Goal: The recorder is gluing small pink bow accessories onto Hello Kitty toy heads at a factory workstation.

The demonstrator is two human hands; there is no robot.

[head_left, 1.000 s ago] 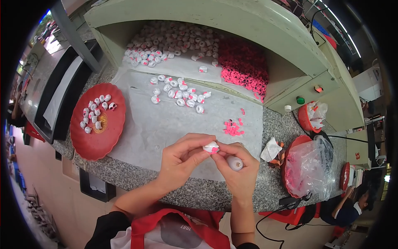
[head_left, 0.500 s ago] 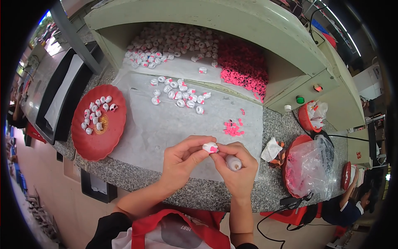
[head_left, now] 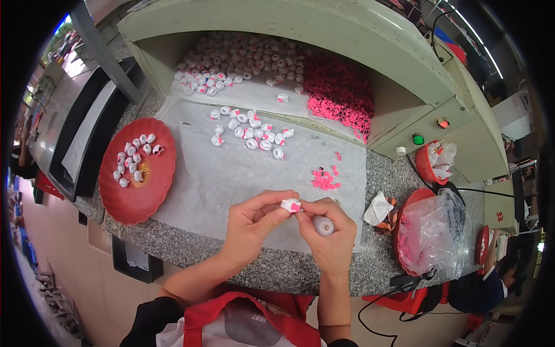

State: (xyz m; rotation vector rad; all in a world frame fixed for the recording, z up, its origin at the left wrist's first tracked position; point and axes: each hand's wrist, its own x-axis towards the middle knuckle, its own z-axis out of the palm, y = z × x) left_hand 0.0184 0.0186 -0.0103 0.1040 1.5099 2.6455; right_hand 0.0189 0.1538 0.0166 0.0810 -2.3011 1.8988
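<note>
Between the fingertips of my left hand (head_left: 248, 222) is a small rounded white piece (head_left: 288, 205) with a bright pink patch on its side. My right hand (head_left: 335, 248) has its fingers curled round a small whitish squeeze bottle (head_left: 323, 226), its tip pointing toward me. The right thumb and forefinger also touch the white piece at its pink side. Both hands are over the near part of the white paper sheet (head_left: 199, 179). Beyond them lie a cluster of similar white pieces (head_left: 250, 133) and a scatter of small flat pink pieces (head_left: 325, 179).
A red scalloped plate (head_left: 124, 196) with several white pieces stands at left. A pale green shelf unit (head_left: 260, 23) holds heaps of white pieces and pink pieces (head_left: 341, 110). At right are a crumpled cloth (head_left: 378, 208), a bagged red tray (head_left: 407, 263) and a red basket (head_left: 425, 165).
Both hands and the white piece have shifted very slightly left, and the bottle has moved a little up and left. The person at far right has moved slightly.
</note>
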